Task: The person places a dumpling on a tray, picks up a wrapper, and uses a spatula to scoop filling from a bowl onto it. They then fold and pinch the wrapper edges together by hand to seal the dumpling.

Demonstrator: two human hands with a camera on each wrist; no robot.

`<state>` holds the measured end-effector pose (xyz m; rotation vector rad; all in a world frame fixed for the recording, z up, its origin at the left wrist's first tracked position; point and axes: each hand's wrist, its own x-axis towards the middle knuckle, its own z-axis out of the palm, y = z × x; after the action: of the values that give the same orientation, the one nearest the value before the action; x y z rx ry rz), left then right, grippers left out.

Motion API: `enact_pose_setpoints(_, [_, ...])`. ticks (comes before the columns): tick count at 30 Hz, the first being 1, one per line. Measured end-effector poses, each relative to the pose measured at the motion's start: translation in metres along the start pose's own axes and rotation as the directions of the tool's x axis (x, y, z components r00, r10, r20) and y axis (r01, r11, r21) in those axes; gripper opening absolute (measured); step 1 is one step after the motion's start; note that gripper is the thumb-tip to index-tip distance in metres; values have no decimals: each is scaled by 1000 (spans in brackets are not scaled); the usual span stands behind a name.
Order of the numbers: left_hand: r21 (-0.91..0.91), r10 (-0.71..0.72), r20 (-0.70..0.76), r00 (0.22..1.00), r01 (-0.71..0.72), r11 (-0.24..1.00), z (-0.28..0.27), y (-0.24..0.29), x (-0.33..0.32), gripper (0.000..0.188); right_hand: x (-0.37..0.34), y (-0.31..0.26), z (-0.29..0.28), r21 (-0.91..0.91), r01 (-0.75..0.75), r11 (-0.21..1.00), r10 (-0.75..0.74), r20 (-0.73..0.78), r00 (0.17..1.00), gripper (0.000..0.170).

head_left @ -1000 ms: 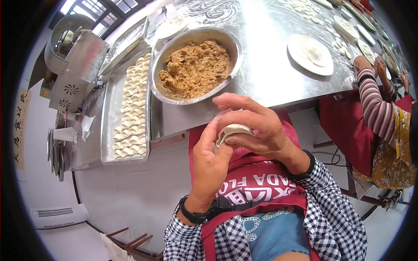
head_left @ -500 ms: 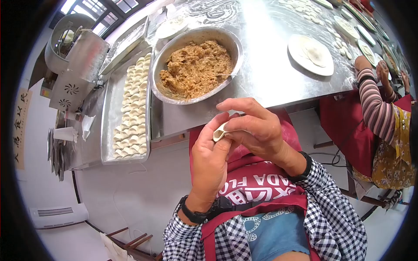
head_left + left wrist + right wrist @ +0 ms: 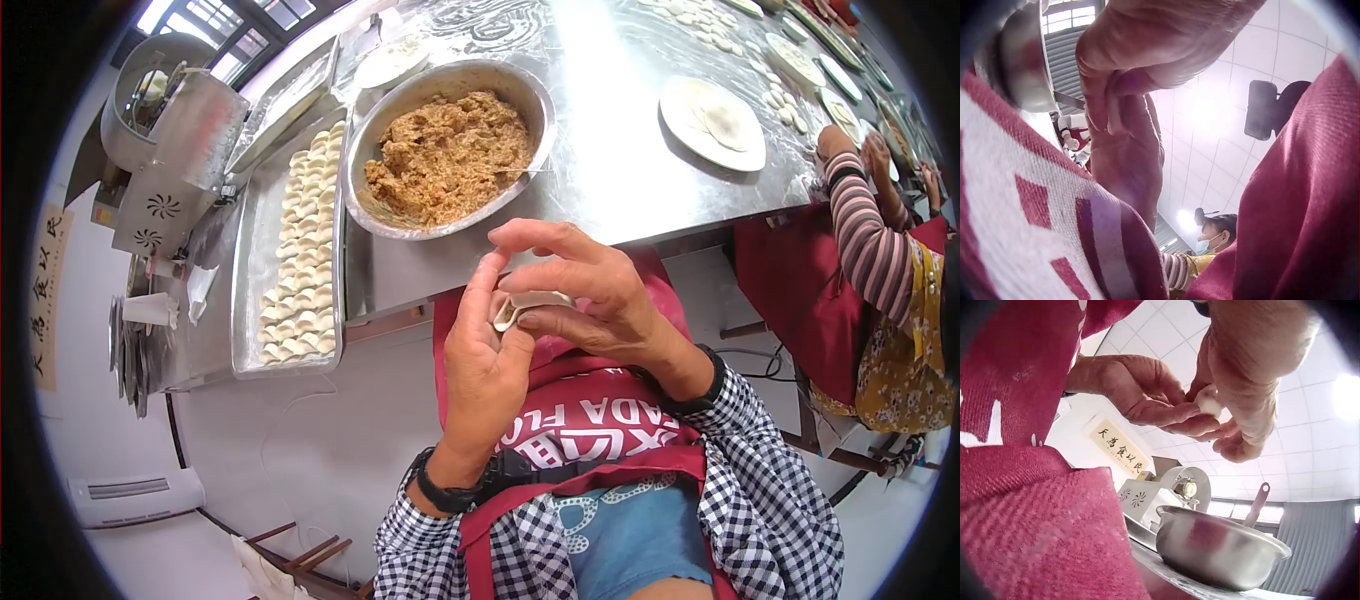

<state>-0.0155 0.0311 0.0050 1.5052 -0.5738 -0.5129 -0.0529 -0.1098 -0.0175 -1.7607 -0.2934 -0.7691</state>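
A folded piece of pale dough is held between both hands in front of the red apron, just below the bowl. The left hand supports it with thumb and fingers from the left side. The right hand pinches its edge from the right between thumb and fingers. In the right wrist view the dough shows as a small pale lump between the left hand and the right hand. The left wrist view shows overlapping fingers; the dough is mostly hidden there.
A metal bowl of brown filling stands on the steel table. To its left lies a tray with rows of folded dumplings. A white plate holds flat dough rounds. Another person's striped sleeve is at the right.
The right hand's thumb and fingers have shifted along the dough edge. The dough has turned between the hands, and the left fingers have straightened somewhat since half a second ago.
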Motion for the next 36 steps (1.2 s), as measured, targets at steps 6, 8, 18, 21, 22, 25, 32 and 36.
enact_pose_setpoints(6, [-129, -29, -12, 999, 27, 991, 3, 0, 1, 51, -5, 2, 4, 0, 22, 1000, -22, -60, 998, 17])
enact_pose_setpoints(8, [-232, -35, -25, 999, 28, 972, 3, -1, 0, 50, -7, 0, 7, 59, 5, 998, 3, -126, 992, 16])
enact_pose_setpoints(18, [-456, -122, 38, 992, 126, 881, 6, 2, 0, 45, -3, 4, 11, -40, 95, 995, -100, -130, 986, 14])
enact_pose_setpoints(21, [-233, -52, 18, 998, 55, 971, 6, 0, -2, 46, 0, 7, 9, -103, 158, 982, -169, -108, 980, 15])
enact_pose_setpoints(22, [-70, 15, 22, 1000, -13, 997, 6, -3, -3, 47, 0, 7, 8, -103, 158, 982, -169, -108, 980, 15])
enact_pose_setpoints(25, [14, 32, 44, 998, -33, 999, 0, -9, -2, 50, 0, 4, 4, -101, 158, 982, -164, -51, 985, 16])
enact_pose_setpoints(32, [-17, 54, 8, 998, -54, 998, 2, -1, -3, 53, 3, 0, -3, 26, 74, 997, -75, 43, 996, 22])
enact_pose_setpoints(36, [-140, -10, 30, 999, 14, 990, 3, 0, -2, 53, -1, 3, -4, 19, 13, 1000, -14, 51, 999, 18])
